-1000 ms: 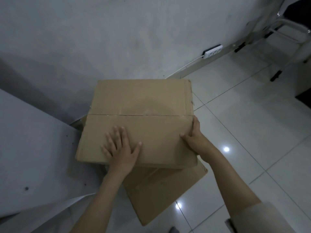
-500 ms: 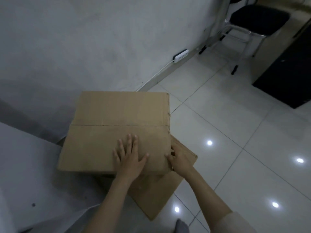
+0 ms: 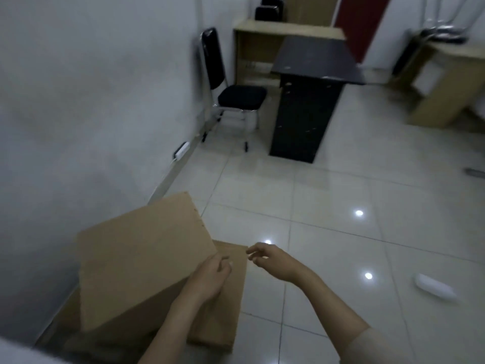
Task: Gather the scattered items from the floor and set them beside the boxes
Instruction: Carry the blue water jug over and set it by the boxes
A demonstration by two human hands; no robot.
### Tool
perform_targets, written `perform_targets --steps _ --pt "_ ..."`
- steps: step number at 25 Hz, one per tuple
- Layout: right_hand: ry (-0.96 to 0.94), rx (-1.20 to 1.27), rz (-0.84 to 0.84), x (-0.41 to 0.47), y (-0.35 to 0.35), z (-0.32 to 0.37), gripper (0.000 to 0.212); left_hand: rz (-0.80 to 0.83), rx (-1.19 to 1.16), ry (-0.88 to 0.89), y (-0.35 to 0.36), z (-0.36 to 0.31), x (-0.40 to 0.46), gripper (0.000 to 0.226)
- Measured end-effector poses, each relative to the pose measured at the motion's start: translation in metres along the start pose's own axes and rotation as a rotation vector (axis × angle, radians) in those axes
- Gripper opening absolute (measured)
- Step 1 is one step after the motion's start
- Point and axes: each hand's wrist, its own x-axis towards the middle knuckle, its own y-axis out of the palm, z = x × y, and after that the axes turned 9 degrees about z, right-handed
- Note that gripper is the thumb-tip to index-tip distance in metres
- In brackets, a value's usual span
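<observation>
Left hand (image 3: pixel 210 275): loosely curled, nothing gripped, beside flat brown cardboard boxes (image 3: pixel 147 258).
Right hand (image 3: pixel 273 261): empty, fingers loosely spread.
Next: white oblong item (image 3: pixel 434 287) at lower right — best approached squarely and gripped mid-length.

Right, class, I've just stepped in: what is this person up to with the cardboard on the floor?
A person is stacking cardboard boxes against the wall. The top box lies skewed on the lower box. The left hand rests at the top box's near corner; the right hand hovers just off it, fingers loose and empty. A white object, too blurred to identify, lies on the tiled floor to the right, not yet gathered.
</observation>
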Motion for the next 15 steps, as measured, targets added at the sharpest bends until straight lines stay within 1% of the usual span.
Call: perform_targets --steps 2,4,8,11,15 --pt "-0.015 0.024 -0.09 -0.043 -0.021 -0.003 0.03 0.049 0.002 0.103 0.01 -0.043 -0.009 0.038" --pt "-0.007 0.044 -0.202 -0.09 -0.041 -0.015 0.028 0.074 0.059 0.217 0.024 -0.086 -0.017 0.037" --pt "0.042 0.132 -0.424 -0.196 -0.064 -0.061 0.027 0.113 0.168 0.406 0.07 -0.166 -0.036 0.034" --pt "0.114 0.197 -0.589 -0.3 -0.058 -0.111 0.027 0.211 0.221 0.536 0.134 -0.224 -0.066 0.032" --pt "0.251 0.319 -0.808 -0.452 -0.015 -0.182 0.027 0.428 0.273 0.684 0.253 -0.282 -0.135 0.032"
